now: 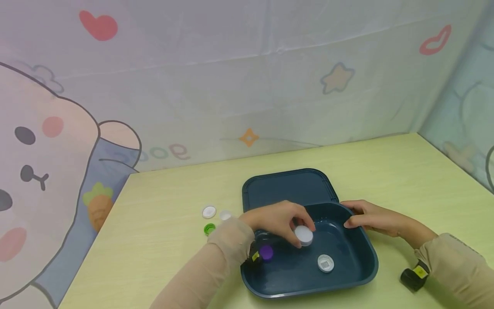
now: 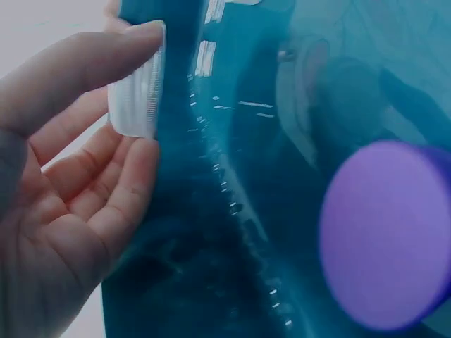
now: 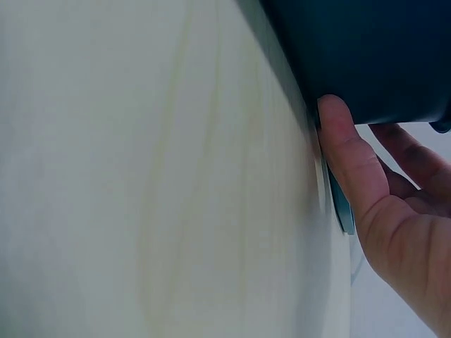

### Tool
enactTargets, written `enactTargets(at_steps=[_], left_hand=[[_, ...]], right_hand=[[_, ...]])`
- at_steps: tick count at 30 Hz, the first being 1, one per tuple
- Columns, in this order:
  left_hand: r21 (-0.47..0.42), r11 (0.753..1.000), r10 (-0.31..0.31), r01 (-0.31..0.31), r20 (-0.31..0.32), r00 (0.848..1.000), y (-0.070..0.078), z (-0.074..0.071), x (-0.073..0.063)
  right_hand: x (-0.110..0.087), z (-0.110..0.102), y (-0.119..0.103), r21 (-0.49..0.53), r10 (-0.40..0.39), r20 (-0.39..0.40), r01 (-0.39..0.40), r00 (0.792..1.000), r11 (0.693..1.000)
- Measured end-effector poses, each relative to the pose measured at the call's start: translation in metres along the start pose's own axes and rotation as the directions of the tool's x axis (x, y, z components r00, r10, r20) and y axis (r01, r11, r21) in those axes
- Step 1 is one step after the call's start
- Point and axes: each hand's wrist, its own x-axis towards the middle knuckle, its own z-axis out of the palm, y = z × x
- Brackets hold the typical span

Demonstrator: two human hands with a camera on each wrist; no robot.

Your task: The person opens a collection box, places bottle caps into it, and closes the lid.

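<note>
"White plastic cap (image 1: 303,235) is up in the air, above the far middle part of the blue tray (image 1: 293,277), yes? Who has hold of it?"

"The left hand (image 1: 279,221) has it. Thumb is on one side, bent fingertips on the other, parted only as wide as the cap."

"And the right hand (image 1: 378,219)?"

"Thumb and bent fingers are around the rim at the far right corner of the tray. How firmly they hold — this I cannot tell."

"What could go wrong from here?"

"I think the first danger is a slip. Only the fingertips pinch the cap, so if the pinch loosens or turns, the cap could drop and roll in the tray. There it may knock the purple cap (image 1: 266,252) on the left or the pale cap (image 1: 326,263) on the near right."

"Is the table (image 1: 166,244) safe?"

"Not completely. The left sleeve (image 1: 233,240) is just beside the green cap (image 1: 209,229), so a careless backward swing could brush it, or the two pale discs (image 1: 209,212) farther off. Also — if the right hand pulls too strongly, the tray could slide against the dark lid (image 1: 287,189) on its far side."
</note>
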Motion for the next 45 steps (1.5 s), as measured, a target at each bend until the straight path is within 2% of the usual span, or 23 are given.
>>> enactTargets(at_steps=[7, 13, 19, 29, 35, 45], left_hand=[[0.081, 0.997, -0.012, 0.006, 0.082, 0.997, -0.005, 0.010, 0.006], [0.098, 0.995, -0.021, 0.010, 0.117, 0.993, -0.010, 0.014, 0.010], [0.129, 0.991, 0.001, -0.020, 0.145, 0.989, -0.011, 0.017, 0.014], [0.136, 0.990, 0.012, -0.034, 0.158, 0.987, -0.008, 0.019, 0.015], [0.124, 0.992, 0.000, -0.021, 0.168, 0.986, -0.008, 0.019, 0.015], [0.074, 0.997, 0.016, -0.029, 0.169, 0.985, -0.008, 0.018, 0.014]], right_hand=[[0.000, 0.000, 0.000, 0.005, -0.005, 0.007, 0.005, 1.000, 1.000], [0.000, -0.001, 0.001, -0.012, 0.014, -0.003, -0.014, 1.000, 1.000], [0.001, 0.000, 0.000, 0.008, -0.005, 0.008, 0.005, 1.000, 1.000], [0.001, -0.001, 0.001, 0.005, -0.001, 0.011, 0.001, 1.000, 1.000], [0.000, -0.002, 0.002, 0.004, -0.006, 0.022, 0.006, 1.000, 1.000], [0.001, -0.001, 0.002, 0.013, -0.016, 0.023, 0.015, 1.000, 1.000]])
